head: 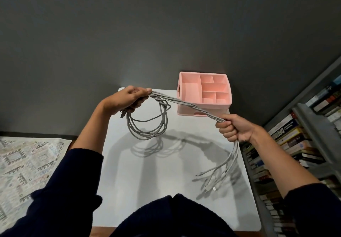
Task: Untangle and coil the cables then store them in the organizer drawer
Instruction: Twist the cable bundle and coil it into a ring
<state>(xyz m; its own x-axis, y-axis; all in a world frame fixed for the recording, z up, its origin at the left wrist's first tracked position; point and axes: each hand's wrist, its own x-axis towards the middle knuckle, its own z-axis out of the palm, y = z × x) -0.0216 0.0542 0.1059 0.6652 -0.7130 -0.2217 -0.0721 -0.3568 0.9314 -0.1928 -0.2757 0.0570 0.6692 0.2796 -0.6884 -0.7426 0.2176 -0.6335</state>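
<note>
Dark grey wall fills the background beyond a white table [147,190], with a pink organizer [186,93] at its far right corner, its compartments empty and the drawer below apparently shut. My left hand [127,98] is closed around several hanging loops of the grey cables [191,105], held above the table. My right hand [234,128] grips the same bundle in a fist, loose ends dangling toward the right edge. I judge coiling about half done; the tails need winding, and nothing is stored yet.
</note>
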